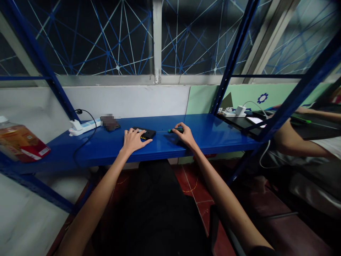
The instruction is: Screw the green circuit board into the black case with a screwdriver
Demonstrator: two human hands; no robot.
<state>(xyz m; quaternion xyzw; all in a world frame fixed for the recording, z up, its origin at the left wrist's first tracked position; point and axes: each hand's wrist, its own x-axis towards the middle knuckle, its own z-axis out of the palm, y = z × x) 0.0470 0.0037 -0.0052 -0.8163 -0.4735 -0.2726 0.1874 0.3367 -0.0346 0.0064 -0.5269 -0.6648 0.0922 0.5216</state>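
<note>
My left hand lies over a flat black box-shaped device on the blue tabletop. Its fingers bend across the top, and the thumb stretches along the near side, steadying the device. Yellow marks show on the device's near side, partly covered by my hand. To the right, my right hand is closed around the green and black handle of a screwdriver. The thin shaft points left, towards the device's right end; whether the tip touches it I cannot tell.
A blue shelf bench runs along the wall. On its left are a bottle with a red label, a white power strip, a black cable and a blurred dark object. At right, another person's arm rests by a black table.
</note>
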